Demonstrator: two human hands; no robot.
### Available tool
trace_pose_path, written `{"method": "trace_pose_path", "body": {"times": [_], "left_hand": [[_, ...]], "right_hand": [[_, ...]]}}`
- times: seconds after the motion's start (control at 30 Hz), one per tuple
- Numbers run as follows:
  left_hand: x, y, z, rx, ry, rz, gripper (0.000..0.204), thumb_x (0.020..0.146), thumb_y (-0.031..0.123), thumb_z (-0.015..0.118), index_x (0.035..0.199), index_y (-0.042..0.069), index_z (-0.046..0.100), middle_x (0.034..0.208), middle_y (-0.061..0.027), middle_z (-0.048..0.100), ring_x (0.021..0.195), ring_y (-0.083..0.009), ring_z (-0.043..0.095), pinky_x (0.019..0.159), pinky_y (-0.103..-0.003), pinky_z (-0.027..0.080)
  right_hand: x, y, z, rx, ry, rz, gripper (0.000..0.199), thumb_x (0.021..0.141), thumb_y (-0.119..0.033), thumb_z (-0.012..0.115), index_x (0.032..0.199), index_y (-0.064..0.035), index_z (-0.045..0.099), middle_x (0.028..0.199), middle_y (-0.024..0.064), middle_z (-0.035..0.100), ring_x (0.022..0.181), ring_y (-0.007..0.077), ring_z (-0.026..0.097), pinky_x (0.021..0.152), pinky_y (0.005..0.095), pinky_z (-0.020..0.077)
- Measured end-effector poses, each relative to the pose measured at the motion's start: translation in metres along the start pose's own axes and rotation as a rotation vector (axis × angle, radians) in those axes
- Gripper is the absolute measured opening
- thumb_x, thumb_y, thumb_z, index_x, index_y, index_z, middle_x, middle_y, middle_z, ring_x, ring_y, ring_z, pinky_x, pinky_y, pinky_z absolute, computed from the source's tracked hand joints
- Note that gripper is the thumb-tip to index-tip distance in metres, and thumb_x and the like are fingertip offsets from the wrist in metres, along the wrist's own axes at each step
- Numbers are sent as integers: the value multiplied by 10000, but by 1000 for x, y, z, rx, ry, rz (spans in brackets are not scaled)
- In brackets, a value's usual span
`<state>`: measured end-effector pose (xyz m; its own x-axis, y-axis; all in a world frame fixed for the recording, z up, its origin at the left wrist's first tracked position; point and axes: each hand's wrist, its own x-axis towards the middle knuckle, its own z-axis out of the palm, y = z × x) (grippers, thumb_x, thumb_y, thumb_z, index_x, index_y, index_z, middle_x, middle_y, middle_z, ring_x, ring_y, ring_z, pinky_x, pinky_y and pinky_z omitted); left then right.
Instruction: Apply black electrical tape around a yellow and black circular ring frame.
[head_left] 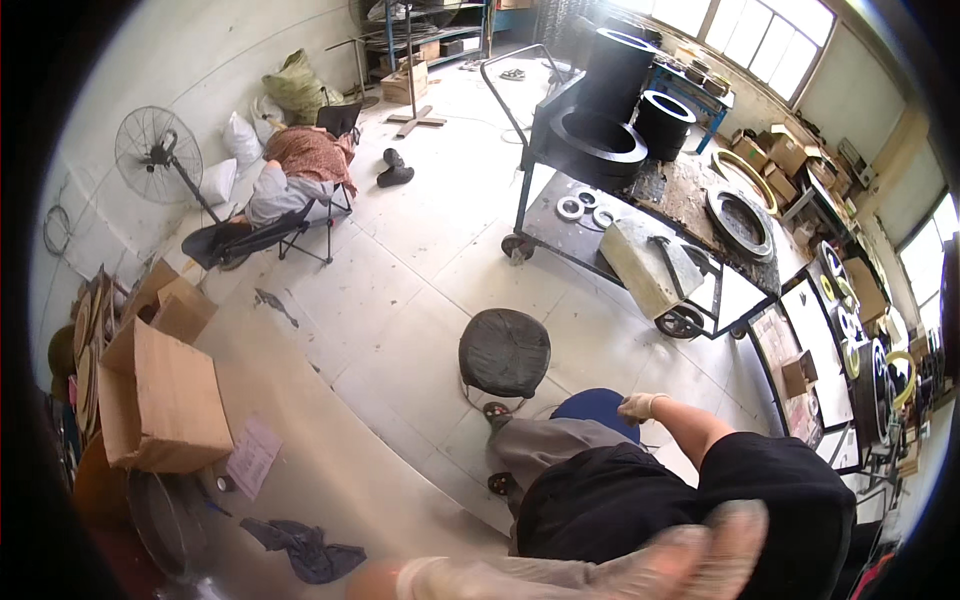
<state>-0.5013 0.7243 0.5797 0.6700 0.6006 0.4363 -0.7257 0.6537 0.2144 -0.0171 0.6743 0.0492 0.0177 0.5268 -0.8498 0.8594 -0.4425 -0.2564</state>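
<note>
My right hand [642, 406], in a pale glove, is closed at the rim of a round blue stool seat [592, 408]. My body and trousers hide the lower part of this stool. Close to the camera at the bottom, my gloved left hand [690, 560] has its fingers stretched out toward the right. They are smeared by motion, and nothing shows in them. A stool with a black covered seat [505, 352] stands just beyond my sandalled feet. Left of that hand, a dark crumpled cloth [303, 549] lies on a brownish surface [330, 440].
Another person [300, 160] reclines on a folding chair beside a standing fan [157, 150]. A wheeled cart [560, 235] carries large black rings [598, 145]. An open cardboard box [180, 405] sits at left. Racks with rings [845, 300] line the right side.
</note>
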Motion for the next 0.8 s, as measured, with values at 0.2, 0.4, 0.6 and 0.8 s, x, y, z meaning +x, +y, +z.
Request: {"method": "trace_pose_path", "body": {"times": [0.2, 0.4, 0.6, 0.8], "left_hand": [[67, -10, -15, -751, 62, -917, 510, 1020, 213, 534, 1435, -71, 445, 1528, -113, 490, 1367, -185, 484, 1191, -276, 370], [150, -9, -17, -1620, 747, -1313, 380, 1003, 165, 553, 1331, -25, 536, 1429, -112, 564, 1272, -181, 561, 1157, -344, 406], [247, 110, -93, -2117, 1422, -873, 292, 977, 154, 599, 1247, 43, 623, 1344, -98, 629, 1245, -208, 597, 1150, -482, 408], [179, 140, -347, -3309, 899, 622, 416, 916, 255, 678, 1303, 110, 629, 1268, -112, 645, 1228, -306, 583, 1123, -505, 416]], "right_hand": [[11, -67, 13, 98, 39, -4, 437, 964, -378, 601, 1282, -90, 687, 1127, 94, 739, 980, 231, 706, 855, 394, 559], [3, -90, -28, 137, 33, 18, 415, 957, -386, 583, 1243, -119, 720, 1069, 67, 757, 1027, 257, 697, 842, 428, 535], [28, -138, -73, 168, 55, 118, 370, 943, -290, 569, 1226, -116, 733, 1263, 131, 706, 1203, 311, 654, 982, 443, 513], [10, -158, -58, 524, 310, 151, 498, 937, -365, 479, 1319, -97, 653, 1200, 176, 720, 1172, 343, 653, 1013, 438, 482]]}}
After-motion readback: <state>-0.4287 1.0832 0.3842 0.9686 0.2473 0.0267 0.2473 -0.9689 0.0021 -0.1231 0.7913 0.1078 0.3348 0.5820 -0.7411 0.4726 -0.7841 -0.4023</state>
